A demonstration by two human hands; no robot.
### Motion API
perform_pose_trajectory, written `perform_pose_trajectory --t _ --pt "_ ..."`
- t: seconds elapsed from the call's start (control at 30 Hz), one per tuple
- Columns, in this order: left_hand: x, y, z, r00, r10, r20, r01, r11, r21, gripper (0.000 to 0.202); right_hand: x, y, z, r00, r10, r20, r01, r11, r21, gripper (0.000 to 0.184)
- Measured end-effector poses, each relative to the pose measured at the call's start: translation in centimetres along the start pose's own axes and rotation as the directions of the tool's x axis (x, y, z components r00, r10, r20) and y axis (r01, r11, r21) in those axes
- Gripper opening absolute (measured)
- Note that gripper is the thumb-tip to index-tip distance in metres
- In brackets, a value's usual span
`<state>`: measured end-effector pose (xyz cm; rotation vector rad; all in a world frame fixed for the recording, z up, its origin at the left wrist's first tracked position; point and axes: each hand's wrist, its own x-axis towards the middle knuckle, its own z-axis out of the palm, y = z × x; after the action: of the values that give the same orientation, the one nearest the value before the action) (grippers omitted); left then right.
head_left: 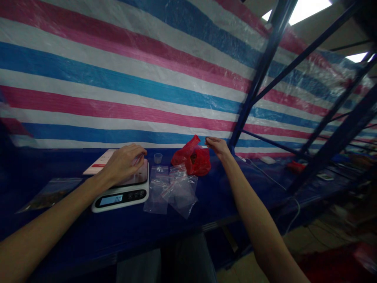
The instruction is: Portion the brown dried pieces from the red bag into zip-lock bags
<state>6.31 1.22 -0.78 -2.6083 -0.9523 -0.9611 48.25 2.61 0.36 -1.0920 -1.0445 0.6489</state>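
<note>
Over the pan of a white digital scale (122, 199), my left hand (126, 159) hangs with its fingers curled together. Whatever may be between them is too small to make out. The scale's lit display appears to read 0.0. My right hand (218, 146) pinches at the upper right rim of a red plastic bag (198, 162). That bag stands gaping, and small brownish pieces (193, 158) show inside. Between scale and bag lie several clear zip bags (157, 196), overlapping and flat. A small clear cup (158, 158) stands behind them.
Left of the scale lies a filled clear zip bag (54, 192). A pink-and-white printed sheet (101, 161) is partly under my left arm. Blue metal posts (250, 96) and a white cable (269, 173) are on the right. Striped sheeting (126, 82) hangs behind the blue table (165, 232).
</note>
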Motion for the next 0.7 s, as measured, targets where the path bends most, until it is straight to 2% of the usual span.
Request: perform_pose_trajectory --t 0.23,0.37,0.43,0.5,0.53,0.63,0.7 --pt "-0.1 -0.2 0.4 1.000 -0.011 0.022 0.011 1.000 -0.001 0.022 0.2 -1.5 -1.2 0.999 -0.034 -0.040 0.037 0.997 0.067 0.034" --pt "-0.2 -0.1 0.5 0.999 -0.030 0.024 0.030 1.000 -0.003 0.023 -0.7 -2.9 -0.2 0.998 -0.042 0.056 0.039 0.997 0.064 0.038" --pt "-0.2 0.1 0.5 0.999 -0.037 0.025 0.037 0.999 -0.001 0.023 -1.3 -3.9 1.3 0.984 -0.047 0.174 0.040 0.998 0.044 0.039" --pt "-0.2 0.2 0.5 0.999 -0.037 0.027 0.037 0.999 0.000 0.022 -2.0 -4.9 3.6 0.938 -0.039 0.344 0.032 0.999 0.025 0.034" --pt "-0.2 0.2 0.5 0.999 -0.035 0.029 0.035 0.999 -0.001 0.021 -2.2 -5.2 5.0 0.900 -0.023 0.435 0.018 1.000 0.014 0.031" --pt "-0.2 0.3 0.5 0.999 -0.024 0.030 0.024 1.000 0.001 0.020 -2.7 -5.3 10.1 0.763 0.079 0.642 -0.060 0.997 -0.052 0.021" --pt "-0.2 0.2 0.5 0.999 -0.024 0.026 0.024 1.000 0.000 0.018 -2.7 -4.3 13.3 0.675 0.159 0.721 -0.102 0.987 -0.122 0.018"
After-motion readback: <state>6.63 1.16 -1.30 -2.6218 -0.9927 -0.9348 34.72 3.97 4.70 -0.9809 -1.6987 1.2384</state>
